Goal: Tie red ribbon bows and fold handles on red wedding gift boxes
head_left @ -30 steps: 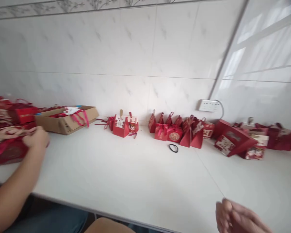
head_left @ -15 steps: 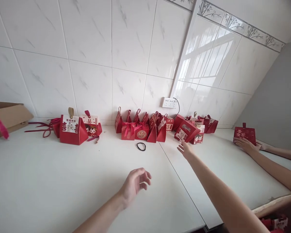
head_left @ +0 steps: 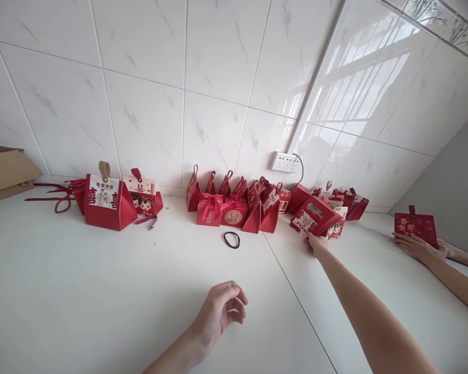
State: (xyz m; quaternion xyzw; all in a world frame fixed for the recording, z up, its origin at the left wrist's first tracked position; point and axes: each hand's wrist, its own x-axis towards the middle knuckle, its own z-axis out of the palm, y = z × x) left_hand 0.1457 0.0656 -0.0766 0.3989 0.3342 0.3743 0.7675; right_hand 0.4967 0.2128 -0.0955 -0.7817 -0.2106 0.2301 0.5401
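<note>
My right hand (head_left: 315,242) is stretched far forward and its fingers close on the lower edge of a red windowed gift box (head_left: 311,215) that leans among other red boxes near the wall corner. My left hand (head_left: 221,312) hovers over the white counter (head_left: 101,291) with loosely curled fingers and holds nothing. A black hair tie (head_left: 231,239) lies on the counter between the two hands.
A row of small red ribboned boxes (head_left: 234,205) stands against the tiled wall, with two bigger red boxes (head_left: 109,200) to the left. A cardboard box (head_left: 5,170) sits at the far left. Another person's hands (head_left: 419,246) hold a red box (head_left: 415,227) at the right. A power strip (head_left: 285,162) hangs on the wall.
The view swung right from the cardboard box side. My right hand reached forward and took hold of the windowed red box; my left hand stayed hovering, fingers curling slightly.
</note>
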